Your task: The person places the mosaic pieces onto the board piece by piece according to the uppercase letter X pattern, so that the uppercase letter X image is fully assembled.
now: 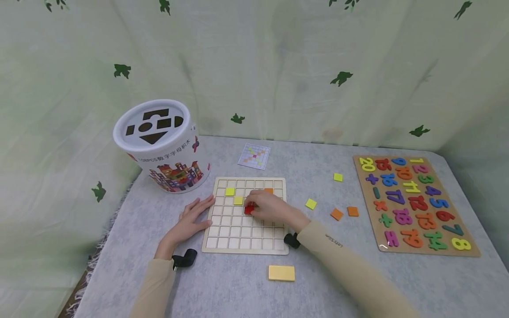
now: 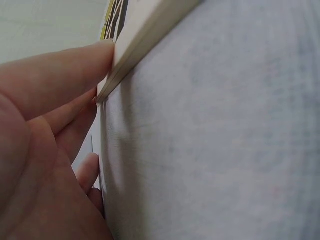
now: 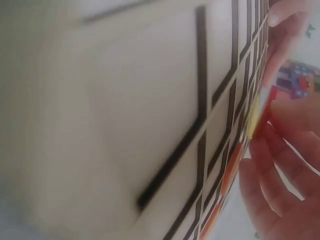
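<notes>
A wooden grid board (image 1: 235, 232) lies on the table before me. My right hand (image 1: 271, 207) pinches a red square tile (image 1: 248, 210) between thumb and fingers, near the board's middle; in the right wrist view the red tile (image 3: 265, 111) is tilted on edge. Two yellow tiles (image 1: 229, 191) sit diagonally in the upper left of the grid, and an orange tile (image 1: 268, 191) shows at the upper right, partly behind the right hand. Along the board's left edge rests my left hand (image 1: 191, 224), thumb and fingertips touching the rim (image 2: 131, 47).
Right of the board lie loose yellow tiles (image 1: 311, 203) and orange tiles (image 1: 336, 214). A pattern card (image 1: 254, 156) lies behind it, a bucket (image 1: 175, 154) at back left, a number puzzle (image 1: 427, 203) at right. In front is a pale yellow block (image 1: 281, 273).
</notes>
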`<state>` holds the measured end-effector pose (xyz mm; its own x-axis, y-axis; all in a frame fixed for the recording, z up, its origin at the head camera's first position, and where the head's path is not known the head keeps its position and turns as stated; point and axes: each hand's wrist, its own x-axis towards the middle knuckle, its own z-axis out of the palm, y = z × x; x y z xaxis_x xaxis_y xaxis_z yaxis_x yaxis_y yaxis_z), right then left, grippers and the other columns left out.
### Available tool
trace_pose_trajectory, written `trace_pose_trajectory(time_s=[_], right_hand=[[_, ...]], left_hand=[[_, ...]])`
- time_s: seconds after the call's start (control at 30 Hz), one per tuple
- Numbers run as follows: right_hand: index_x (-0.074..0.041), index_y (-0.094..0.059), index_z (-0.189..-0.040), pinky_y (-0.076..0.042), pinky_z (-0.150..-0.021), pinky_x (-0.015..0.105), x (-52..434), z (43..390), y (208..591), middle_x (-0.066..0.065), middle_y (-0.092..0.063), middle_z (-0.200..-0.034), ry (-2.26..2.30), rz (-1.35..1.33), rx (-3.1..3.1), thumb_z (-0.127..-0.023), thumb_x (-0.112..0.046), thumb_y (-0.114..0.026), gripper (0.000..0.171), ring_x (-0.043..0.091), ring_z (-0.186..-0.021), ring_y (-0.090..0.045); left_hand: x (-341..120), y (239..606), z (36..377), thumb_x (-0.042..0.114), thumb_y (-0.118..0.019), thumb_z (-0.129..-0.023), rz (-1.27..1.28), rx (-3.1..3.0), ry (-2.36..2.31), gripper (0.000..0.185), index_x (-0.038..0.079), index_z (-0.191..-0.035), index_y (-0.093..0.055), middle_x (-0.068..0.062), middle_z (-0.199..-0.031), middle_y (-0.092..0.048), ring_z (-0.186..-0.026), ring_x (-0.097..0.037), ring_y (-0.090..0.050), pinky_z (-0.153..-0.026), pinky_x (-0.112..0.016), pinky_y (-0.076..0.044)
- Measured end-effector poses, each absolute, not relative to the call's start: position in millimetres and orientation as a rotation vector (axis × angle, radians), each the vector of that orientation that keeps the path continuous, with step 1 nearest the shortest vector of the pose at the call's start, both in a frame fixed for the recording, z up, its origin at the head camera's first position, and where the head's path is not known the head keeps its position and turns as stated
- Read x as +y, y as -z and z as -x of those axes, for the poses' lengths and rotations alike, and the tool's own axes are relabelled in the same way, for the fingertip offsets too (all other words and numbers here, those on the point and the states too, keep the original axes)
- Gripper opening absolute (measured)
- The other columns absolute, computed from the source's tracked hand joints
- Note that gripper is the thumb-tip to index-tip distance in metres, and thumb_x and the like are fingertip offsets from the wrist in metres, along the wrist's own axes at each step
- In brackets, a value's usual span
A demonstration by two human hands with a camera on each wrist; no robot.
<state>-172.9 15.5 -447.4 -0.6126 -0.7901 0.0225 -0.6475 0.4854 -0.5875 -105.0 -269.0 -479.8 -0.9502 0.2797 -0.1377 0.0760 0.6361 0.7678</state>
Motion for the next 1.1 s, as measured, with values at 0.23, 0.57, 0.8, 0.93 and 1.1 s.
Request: trace_pose_trajectory(time_s=[0.23, 0.57, 0.8, 0.93, 1.1], right_hand=[[-0.010, -0.068, -0.103, -0.044, -0.079, 0.023, 2, 176, 452, -0.003, -0.059, -0.101, 0.675, 1.210, 2.504, -0.086, 0.001, -0.061, 0.022, 0.012, -0.089, -0.050], [-0.009, -0.068, -0.110, -0.046, -0.082, 0.025, 18, 173, 447, 0.000, -0.062, -0.107, 0.787, 1.148, 2.526, -0.088, -0.002, -0.060, 0.024, 0.013, -0.095, -0.056], [-0.004, -0.068, -0.110, -0.049, -0.077, 0.032, 84, 169, 439, 0.006, -0.064, -0.106, 1.001, 0.954, 2.571, -0.088, 0.000, -0.061, 0.024, 0.018, -0.092, -0.057], [-0.001, -0.067, -0.108, -0.051, -0.077, 0.037, 130, 163, 441, 0.009, -0.064, -0.104, 1.011, 0.861, 2.673, -0.085, 0.001, -0.066, 0.023, 0.022, -0.090, -0.058], [0.001, -0.067, -0.105, -0.051, -0.073, 0.040, 179, 153, 445, 0.011, -0.064, -0.100, 0.968, 0.753, 2.762, -0.082, 0.003, -0.070, 0.024, 0.026, -0.089, -0.059]], left_hand=[[-270, 481, 105, 0.019, -0.063, -0.093, -0.292, 2.619, -1.210, 0.064, 0.011, -0.149, -0.035, -0.005, -0.158, -0.020, -0.142, -0.037, 0.001, -0.102, -0.066, 0.001], [-269, 480, 105, 0.018, -0.063, -0.092, -0.295, 2.621, -1.210, 0.064, 0.010, -0.149, -0.034, -0.006, -0.158, -0.020, -0.142, -0.038, 0.001, -0.102, -0.066, 0.001], [-267, 480, 105, 0.018, -0.063, -0.093, -0.288, 2.620, -1.210, 0.064, 0.010, -0.150, -0.034, -0.006, -0.158, -0.021, -0.142, -0.037, 0.002, -0.102, -0.066, 0.002], [-268, 481, 105, 0.017, -0.063, -0.092, -0.285, 2.630, -1.206, 0.064, 0.009, -0.149, -0.034, -0.007, -0.157, -0.021, -0.142, -0.038, 0.002, -0.102, -0.065, 0.001], [-269, 481, 105, 0.018, -0.063, -0.093, -0.293, 2.631, -1.209, 0.064, 0.010, -0.149, -0.035, -0.006, -0.157, -0.021, -0.142, -0.038, 0.002, -0.102, -0.065, 0.001]])
